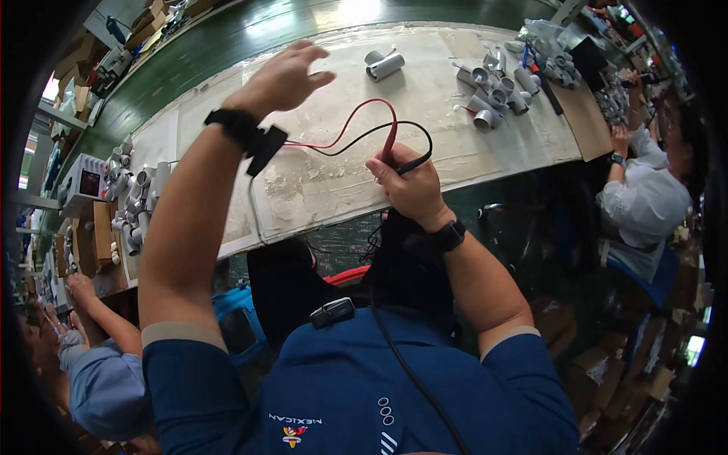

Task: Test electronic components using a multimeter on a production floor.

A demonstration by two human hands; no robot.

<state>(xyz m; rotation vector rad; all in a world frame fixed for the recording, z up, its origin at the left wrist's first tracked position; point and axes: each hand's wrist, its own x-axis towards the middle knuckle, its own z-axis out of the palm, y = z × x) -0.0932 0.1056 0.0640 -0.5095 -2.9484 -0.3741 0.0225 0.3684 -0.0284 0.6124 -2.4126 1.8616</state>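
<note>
My right hand (413, 186) grips a pair of test probes near the table's front edge, one a red probe (389, 144) and the other a black probe (412, 163). Their red and black leads loop leftward and pass behind my left wrist. Above the table, my left hand (284, 80) is raised with its fingers stretched apart and nothing in it. To its right, on the far part of the tabletop (334, 171), lie light grey cylinders (384, 66) side by side, apart from both hands.
Several grey cylinders (493, 95) are heaped at the right, beside pliers (534, 57) with red and blue handles. Another heap of cylinders (140, 197) lies at the left, next to a white instrument box (85, 184). Co-workers sit on both sides; a blue stool (239, 322) stands below the table.
</note>
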